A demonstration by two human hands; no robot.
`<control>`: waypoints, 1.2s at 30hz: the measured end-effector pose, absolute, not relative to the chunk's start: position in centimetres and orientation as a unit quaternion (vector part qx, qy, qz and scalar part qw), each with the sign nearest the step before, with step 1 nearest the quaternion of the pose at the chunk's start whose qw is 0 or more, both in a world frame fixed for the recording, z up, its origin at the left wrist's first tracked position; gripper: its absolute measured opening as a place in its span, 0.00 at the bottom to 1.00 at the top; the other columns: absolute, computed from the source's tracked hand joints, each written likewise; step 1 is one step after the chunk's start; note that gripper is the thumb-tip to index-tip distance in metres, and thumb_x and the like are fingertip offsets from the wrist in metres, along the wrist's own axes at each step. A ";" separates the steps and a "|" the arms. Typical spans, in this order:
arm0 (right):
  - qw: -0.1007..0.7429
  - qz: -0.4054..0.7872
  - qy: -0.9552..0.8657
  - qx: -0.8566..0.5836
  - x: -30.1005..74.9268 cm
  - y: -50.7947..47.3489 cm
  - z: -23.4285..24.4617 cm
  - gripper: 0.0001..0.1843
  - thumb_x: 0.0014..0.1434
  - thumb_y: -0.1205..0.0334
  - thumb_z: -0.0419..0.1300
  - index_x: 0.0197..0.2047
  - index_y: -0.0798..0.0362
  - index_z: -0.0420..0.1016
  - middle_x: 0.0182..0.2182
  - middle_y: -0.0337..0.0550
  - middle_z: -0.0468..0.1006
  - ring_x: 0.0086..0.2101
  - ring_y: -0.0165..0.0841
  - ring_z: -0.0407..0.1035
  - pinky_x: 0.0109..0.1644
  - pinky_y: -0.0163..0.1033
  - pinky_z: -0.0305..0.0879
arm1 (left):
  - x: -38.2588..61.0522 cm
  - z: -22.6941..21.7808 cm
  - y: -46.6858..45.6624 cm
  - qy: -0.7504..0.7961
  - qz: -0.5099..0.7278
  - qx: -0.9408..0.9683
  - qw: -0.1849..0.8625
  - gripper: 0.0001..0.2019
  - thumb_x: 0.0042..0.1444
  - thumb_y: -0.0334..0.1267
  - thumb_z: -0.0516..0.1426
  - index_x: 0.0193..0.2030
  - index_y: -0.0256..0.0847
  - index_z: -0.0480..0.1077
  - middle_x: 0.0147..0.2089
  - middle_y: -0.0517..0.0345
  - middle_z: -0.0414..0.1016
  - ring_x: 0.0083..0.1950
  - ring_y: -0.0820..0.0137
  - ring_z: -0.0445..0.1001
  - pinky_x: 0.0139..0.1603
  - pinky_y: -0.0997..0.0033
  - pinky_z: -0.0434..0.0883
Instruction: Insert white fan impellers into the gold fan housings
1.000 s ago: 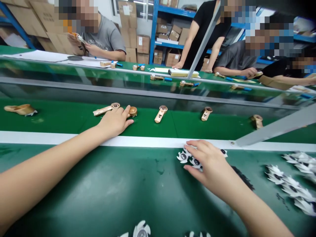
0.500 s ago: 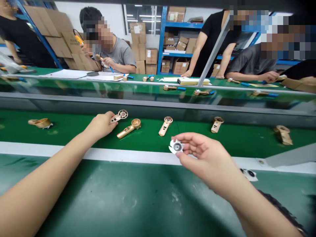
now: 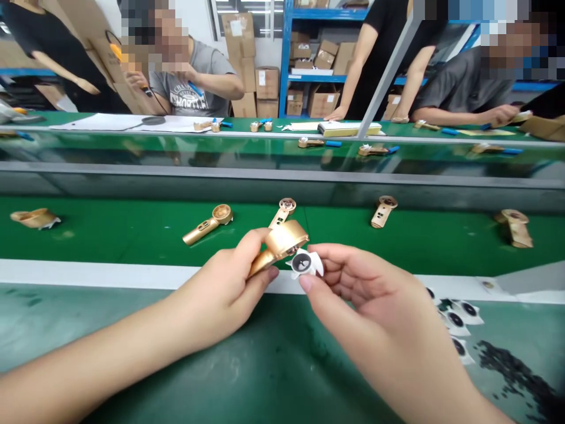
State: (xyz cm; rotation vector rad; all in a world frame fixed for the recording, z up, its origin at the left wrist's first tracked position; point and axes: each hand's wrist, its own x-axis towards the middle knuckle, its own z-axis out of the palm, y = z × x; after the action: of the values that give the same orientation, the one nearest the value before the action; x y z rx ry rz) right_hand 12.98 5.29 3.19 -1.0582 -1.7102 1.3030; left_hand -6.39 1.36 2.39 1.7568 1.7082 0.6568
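Electronics assembly workshop, gold-coloured housings (image 3: 207,227) spaced along a green conveyor belt (image 3: 132,227) across mid-frame, workers (image 3: 189,88) at a second belt (image 3: 260,125) beyond, blue steel shelving (image 3: 285,59) stacked with cardboard cartons (image 3: 268,82) at upper centre

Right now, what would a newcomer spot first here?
The gold part in the left hand and the white disc pinched in the right hand, close together mid-frame. Behind them, more gold parts lie spaced along the green belt. More white discs sit at lower right.
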 end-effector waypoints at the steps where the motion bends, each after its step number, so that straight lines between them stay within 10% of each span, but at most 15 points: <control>1: 0.371 0.513 -0.657 -0.410 12.9 5.1 3.3 0.05 0.57 0.60 0.65 0.39 0.47 0.80 0.32 0.40 0.83 0.30 0.34 0.78 0.35 0.37 0.77 | -6.5 2.4 1.4 0.644 0.233 0.666 0.296 0.10 0.67 0.39 0.50 0.54 0.47 0.59 0.44 0.57 0.79 0.43 0.62 0.79 0.42 0.65 0.73; 23: 0.342 0.603 -0.578 -0.431 13.0 4.9 4.4 0.06 0.53 0.59 0.70 0.32 0.50 0.78 0.28 0.41 0.84 0.27 0.32 0.79 0.28 0.30 0.76 | -6.6 1.5 1.0 0.605 0.216 0.765 0.055 0.20 0.65 0.31 0.49 0.61 0.48 0.54 0.41 0.61 0.81 0.34 0.68 0.80 0.31 0.75 0.72; 29: 0.369 0.656 -0.511 -0.415 13.0 5.2 3.7 0.20 0.50 0.59 0.73 0.38 0.47 0.65 0.22 0.33 0.79 0.25 0.31 0.77 0.28 0.31 0.74 | -6.5 0.4 0.7 0.594 0.180 0.783 0.048 0.23 0.63 0.29 0.47 0.63 0.46 0.51 0.41 0.57 0.81 0.31 0.65 0.80 0.29 0.72 0.71; 36: 0.272 0.736 -0.470 -0.404 14.8 8.6 3.2 0.23 0.58 0.50 0.68 0.50 0.49 0.64 0.33 0.40 0.82 0.29 0.32 0.79 0.33 0.35 0.76 | -7.3 -0.8 3.7 0.656 0.100 0.743 0.085 0.22 0.69 0.45 0.48 0.67 0.44 0.54 0.49 0.50 0.80 0.45 0.60 0.82 0.40 0.69 0.75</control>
State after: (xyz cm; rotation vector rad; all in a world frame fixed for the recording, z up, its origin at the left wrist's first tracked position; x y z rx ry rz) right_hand 14.81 8.60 3.17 -1.0882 -1.2657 1.9824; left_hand -7.30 3.73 -0.80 2.2171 1.9557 0.2985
